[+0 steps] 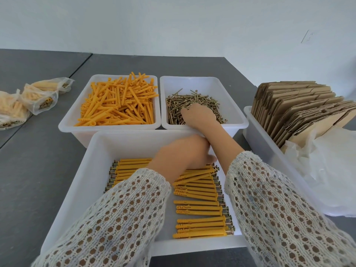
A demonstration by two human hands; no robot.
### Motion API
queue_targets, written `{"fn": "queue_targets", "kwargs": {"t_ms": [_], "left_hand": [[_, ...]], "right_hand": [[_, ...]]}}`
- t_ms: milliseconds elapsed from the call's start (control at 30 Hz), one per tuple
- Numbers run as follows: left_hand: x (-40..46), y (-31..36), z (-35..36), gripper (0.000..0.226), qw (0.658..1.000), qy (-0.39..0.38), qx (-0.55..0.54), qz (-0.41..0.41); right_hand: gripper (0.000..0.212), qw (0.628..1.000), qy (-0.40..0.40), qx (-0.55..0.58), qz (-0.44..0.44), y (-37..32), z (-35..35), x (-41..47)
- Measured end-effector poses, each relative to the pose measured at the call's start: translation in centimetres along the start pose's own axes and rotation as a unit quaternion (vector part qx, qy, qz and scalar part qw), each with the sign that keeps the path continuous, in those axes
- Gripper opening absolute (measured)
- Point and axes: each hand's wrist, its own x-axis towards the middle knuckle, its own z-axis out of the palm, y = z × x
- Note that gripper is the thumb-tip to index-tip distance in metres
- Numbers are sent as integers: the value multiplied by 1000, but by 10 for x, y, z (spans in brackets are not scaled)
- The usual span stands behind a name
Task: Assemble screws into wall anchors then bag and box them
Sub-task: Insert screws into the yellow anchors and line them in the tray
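Right hand (198,114) dips into screws (194,106), grip unclear; left hand (183,153), grip hidden, over many assembled anchors (200,207). Few bags (38,97) filled; boxes (300,108) flat.

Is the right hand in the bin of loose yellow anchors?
No, the right hand is down in the screw bin, beside the anchor bin.
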Motion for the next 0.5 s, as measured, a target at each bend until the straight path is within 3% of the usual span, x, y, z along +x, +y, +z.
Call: {"fn": "queue_targets", "kwargs": {"t_ms": [67,133,333,433,500], "left_hand": [[-3,-4,-10,21,998,38,-50,30],[-6,-8,-16,24,989,46,-137,22],[-14,-31,-39,38,965,84,-250,15],[-18,-43,-44,34,927,210,-312,3],[-18,-54,-43,29,903,308,-296,-35]], "right_hand": [[38,999,26,42,3,3,-1,1],[38,996,43,81,6,5,-2,2],[37,990,77,114,16,4,-5,5],[30,993,83,82,18,3,-7,3],[12,996,70,52,9,1,-7,3]]}}
